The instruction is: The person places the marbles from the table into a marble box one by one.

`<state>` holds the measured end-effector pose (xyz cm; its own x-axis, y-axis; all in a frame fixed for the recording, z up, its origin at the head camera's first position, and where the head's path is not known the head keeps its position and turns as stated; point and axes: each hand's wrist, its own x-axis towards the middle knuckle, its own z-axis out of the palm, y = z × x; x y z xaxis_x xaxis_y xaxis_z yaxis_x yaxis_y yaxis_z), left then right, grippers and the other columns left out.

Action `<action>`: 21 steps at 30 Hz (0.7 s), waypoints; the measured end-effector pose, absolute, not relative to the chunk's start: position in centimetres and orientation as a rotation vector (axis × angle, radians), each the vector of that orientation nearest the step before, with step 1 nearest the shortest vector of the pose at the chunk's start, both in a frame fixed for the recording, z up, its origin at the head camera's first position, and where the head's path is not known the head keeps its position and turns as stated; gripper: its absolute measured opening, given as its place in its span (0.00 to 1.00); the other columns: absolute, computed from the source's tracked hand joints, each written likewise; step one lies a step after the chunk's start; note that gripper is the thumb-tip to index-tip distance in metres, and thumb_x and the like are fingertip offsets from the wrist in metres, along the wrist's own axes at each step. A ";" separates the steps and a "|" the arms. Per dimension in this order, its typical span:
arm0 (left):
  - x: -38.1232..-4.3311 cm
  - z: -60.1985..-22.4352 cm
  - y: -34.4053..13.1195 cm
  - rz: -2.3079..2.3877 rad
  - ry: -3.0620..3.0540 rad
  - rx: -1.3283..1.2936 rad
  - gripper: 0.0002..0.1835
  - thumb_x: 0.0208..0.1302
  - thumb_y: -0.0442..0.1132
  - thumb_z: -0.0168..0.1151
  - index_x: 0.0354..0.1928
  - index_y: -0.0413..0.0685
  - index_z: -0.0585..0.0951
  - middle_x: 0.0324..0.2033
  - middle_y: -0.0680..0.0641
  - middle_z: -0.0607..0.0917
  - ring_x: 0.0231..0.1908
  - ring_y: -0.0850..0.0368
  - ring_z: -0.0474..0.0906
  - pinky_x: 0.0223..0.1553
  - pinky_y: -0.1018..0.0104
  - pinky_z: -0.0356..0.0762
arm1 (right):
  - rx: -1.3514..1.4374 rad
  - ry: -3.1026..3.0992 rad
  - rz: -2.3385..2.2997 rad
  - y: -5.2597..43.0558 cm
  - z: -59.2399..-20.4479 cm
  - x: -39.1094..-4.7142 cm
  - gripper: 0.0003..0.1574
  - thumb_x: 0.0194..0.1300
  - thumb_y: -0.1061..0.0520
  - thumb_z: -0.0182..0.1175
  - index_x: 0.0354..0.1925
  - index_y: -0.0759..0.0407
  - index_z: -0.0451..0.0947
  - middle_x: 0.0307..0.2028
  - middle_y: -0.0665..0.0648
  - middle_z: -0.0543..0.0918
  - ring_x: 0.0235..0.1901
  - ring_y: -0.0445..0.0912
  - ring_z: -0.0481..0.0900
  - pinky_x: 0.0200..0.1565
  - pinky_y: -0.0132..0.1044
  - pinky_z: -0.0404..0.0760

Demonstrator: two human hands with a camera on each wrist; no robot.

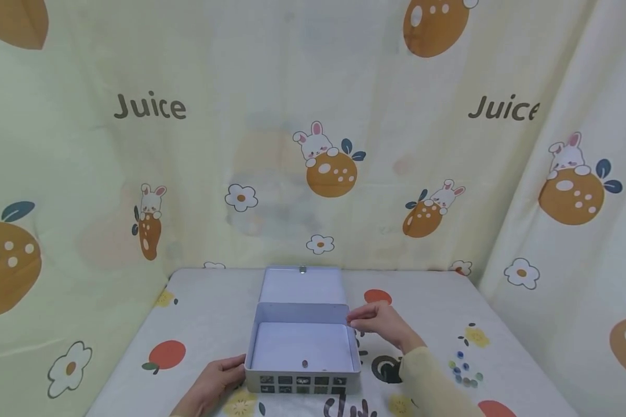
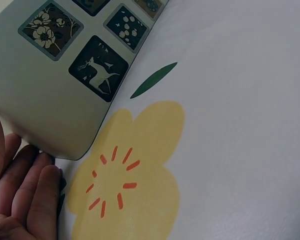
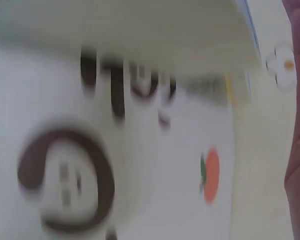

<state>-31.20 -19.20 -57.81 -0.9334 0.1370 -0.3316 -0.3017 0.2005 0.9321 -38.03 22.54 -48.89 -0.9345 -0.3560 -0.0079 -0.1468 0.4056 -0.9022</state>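
A: Grey tin box, lid thrown back, sitting mid-table on the printed tablecloth. One small bead-like thing lies inside near the front wall.

B: And the hands?

A: The left hand rests against the near left corner of the box; in the left wrist view the fingers lie together, lightly bent, beside that corner, not wrapped round it. The right hand is at the far right corner by the hinge, fingertips drawn together on the rim as if pinching it. The right wrist view is too blurred to confirm.

B: What might go wrong?

A: I'd judge the lid could drop onto those fingertips if the hinge is nudged, and the box could skid on the smooth cloth if the left hand slackens. The loose glass beads near the right forearm could scatter under a sleeve.

B: Any writing?

A: "Juice" twice on the backdrop. Dark letters on the cloth are cut off, unreadable. The box front carries small picture panels, a deer among them.
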 end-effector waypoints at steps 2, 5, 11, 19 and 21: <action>-31.1 -57.9 -19.1 1.779 2.142 -0.146 0.31 0.70 0.44 0.66 0.69 0.35 0.72 0.68 0.33 0.75 0.69 0.36 0.72 0.65 0.44 0.79 | -0.431 2.458 -1.529 25.0 -49.0 -37.7 0.22 0.66 0.54 0.70 0.53 0.67 0.85 0.47 0.61 0.90 0.48 0.55 0.89 0.51 0.45 0.90; -31.0 -57.8 -19.2 1.767 2.157 -0.147 0.32 0.70 0.45 0.66 0.70 0.35 0.72 0.68 0.33 0.75 0.69 0.36 0.72 0.65 0.44 0.78 | -0.343 2.480 -1.498 29.0 -49.2 -37.0 0.25 0.66 0.52 0.70 0.55 0.68 0.84 0.49 0.61 0.90 0.49 0.52 0.89 0.53 0.46 0.89; -31.0 -57.8 -18.9 1.727 2.189 -0.170 0.33 0.69 0.46 0.66 0.70 0.36 0.72 0.68 0.34 0.75 0.69 0.36 0.71 0.65 0.42 0.77 | -0.138 2.566 -1.397 38.3 -50.5 -34.1 0.28 0.66 0.52 0.70 0.56 0.70 0.81 0.49 0.62 0.90 0.46 0.45 0.89 0.49 0.43 0.90; -30.9 -57.7 -18.8 1.701 2.198 -0.207 0.33 0.70 0.47 0.66 0.71 0.36 0.71 0.68 0.34 0.76 0.69 0.36 0.72 0.65 0.41 0.78 | 0.193 2.705 -1.116 46.6 -51.6 -30.8 0.23 0.63 0.56 0.72 0.52 0.68 0.84 0.46 0.63 0.90 0.44 0.50 0.88 0.48 0.48 0.90; -30.9 -57.8 -18.7 1.714 2.171 -0.214 0.34 0.70 0.47 0.65 0.71 0.35 0.70 0.68 0.33 0.75 0.69 0.35 0.71 0.65 0.41 0.77 | 0.268 2.721 -1.063 47.4 -52.0 -30.2 0.21 0.61 0.57 0.73 0.50 0.67 0.85 0.44 0.61 0.90 0.43 0.49 0.88 0.47 0.48 0.90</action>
<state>-30.87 -18.66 -57.76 -0.9218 0.1050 -0.3733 -0.3388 0.2502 0.9070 -30.22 47.41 -52.04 -0.9621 0.0928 -0.2565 0.2421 0.7236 -0.6463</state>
